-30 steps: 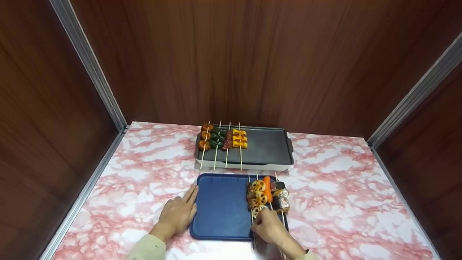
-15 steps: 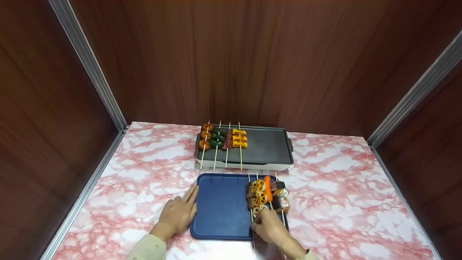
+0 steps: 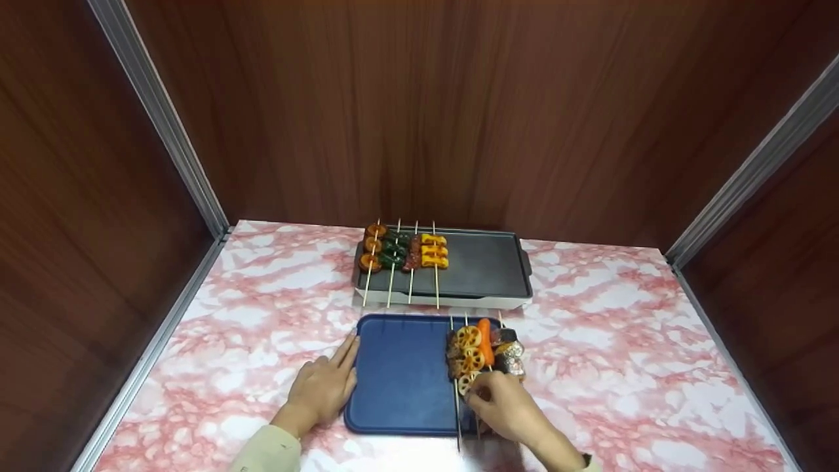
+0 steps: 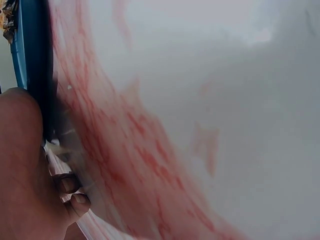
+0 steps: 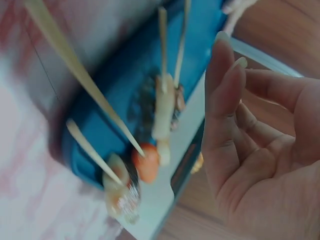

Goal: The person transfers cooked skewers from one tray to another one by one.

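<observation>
My left hand (image 3: pixel 321 393) rests at the left edge of the blue tray (image 3: pixel 400 380), straight fingers against its rim. Several skewers lie side by side at the tray's right end. Among them are a lotus root skewer (image 3: pixel 472 359), a browned one (image 3: pixel 455 367) to its left, an orange sausage-shaped one (image 3: pixel 486 344) and a dark, shiny one (image 3: pixel 511 354) at the far right. Above the near end of the lotus root skewer is my right hand (image 3: pixel 505 406), partly covering the sticks. In the right wrist view its fingers (image 5: pixel 225 90) are loosely bent, apart from the sticks.
Behind the tray stands a dark griddle (image 3: pixel 485 269) with a pale base. Several skewers lie across its left half, including a yellow one (image 3: pixel 434 252) and a green one (image 3: pixel 394 252). Wood-grain panels (image 3: pixel 419 118) enclose the marbled table (image 3: pixel 603 367) at the back and sides.
My right hand has shifted slightly to the right and its fingers have loosened from the near end of the lotus root skewer. The left hand stays put.
</observation>
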`<state>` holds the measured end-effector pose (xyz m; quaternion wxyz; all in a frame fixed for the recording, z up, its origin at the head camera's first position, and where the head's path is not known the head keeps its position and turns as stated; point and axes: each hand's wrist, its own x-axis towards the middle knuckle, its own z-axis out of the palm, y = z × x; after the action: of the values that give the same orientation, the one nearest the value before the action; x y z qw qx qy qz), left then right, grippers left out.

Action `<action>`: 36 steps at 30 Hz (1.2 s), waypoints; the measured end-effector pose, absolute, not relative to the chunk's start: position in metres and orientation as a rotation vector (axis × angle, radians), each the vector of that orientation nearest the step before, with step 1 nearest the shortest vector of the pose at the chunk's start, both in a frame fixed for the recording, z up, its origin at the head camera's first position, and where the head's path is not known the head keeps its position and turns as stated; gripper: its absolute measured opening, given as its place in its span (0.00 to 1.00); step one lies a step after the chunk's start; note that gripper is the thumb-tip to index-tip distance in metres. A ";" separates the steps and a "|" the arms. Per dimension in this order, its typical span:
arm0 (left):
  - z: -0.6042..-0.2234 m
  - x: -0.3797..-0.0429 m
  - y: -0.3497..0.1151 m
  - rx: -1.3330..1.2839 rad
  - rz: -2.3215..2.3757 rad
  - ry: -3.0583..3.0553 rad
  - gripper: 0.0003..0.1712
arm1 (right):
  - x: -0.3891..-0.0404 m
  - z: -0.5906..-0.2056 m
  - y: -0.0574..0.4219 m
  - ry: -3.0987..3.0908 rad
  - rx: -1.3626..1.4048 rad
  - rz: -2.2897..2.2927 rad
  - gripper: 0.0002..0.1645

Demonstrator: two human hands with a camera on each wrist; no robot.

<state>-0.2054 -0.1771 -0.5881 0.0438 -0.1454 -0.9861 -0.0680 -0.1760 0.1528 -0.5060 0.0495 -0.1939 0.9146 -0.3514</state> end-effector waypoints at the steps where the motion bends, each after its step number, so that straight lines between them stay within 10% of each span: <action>1: -0.588 -0.205 -0.177 -0.443 -0.208 -3.017 0.33 | -0.176 -0.503 0.155 2.789 -0.589 -1.066 0.08; 36: -0.588 -0.207 -0.176 -0.450 -0.196 -3.021 0.33 | -0.189 -0.532 0.240 2.765 -0.179 -1.156 0.11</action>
<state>-0.2072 -0.1763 -0.5876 0.0404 -0.1469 -0.9863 -0.0639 -0.1894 0.2401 -0.5321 0.0697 -0.0593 0.9187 -0.3842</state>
